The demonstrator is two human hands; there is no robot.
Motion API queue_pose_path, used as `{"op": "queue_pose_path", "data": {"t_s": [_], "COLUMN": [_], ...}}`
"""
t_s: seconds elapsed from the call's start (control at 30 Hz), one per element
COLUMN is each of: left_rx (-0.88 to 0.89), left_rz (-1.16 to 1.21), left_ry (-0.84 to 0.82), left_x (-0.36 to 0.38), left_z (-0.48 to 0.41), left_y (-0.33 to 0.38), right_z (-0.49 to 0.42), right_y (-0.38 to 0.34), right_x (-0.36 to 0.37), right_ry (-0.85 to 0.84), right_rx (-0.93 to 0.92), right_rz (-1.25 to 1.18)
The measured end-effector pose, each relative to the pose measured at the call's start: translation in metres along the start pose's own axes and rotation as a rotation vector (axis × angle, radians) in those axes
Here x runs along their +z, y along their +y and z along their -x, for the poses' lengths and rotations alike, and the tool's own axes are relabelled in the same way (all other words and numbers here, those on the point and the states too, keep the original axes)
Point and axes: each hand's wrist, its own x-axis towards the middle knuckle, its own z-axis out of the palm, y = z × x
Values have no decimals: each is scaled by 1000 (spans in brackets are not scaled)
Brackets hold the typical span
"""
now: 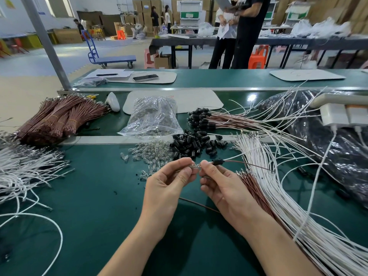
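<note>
Pinching the small clear bulb (pixel 196 166) between thumb and forefinger, the left hand (pixel 169 182) holds it above the green table (pixel 89 196). It is close against the right hand (pixel 221 184), which pinches a black socket (pixel 218 162) with two wires. Beyond lie loose bulbs (pixel 147 154) and a pile of sockets (pixel 193 144).

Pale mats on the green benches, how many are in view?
3. Far-left mat, under a phone; far-right mat, on the same far bench; middle mat, partly behind the clear bag. A sliver at the right edge may be a fourth.
</note>
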Motion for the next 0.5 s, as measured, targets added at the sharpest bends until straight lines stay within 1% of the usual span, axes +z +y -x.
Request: {"op": "queue_pose_path", "data": {"t_s": [0.17,0.5], "left_rx": [5,57], "left_rz": [-4,-135], "left_ry": [1,10], "left_x": [1,2], "left_z": [0,3], "left_y": [-1,-3], "right_z": [1,0], "right_y": [0,3], "right_x": [2,2], "right_ry": [12,18], "right_rx": [-8,-11], "right_rz": [17,-18]}}
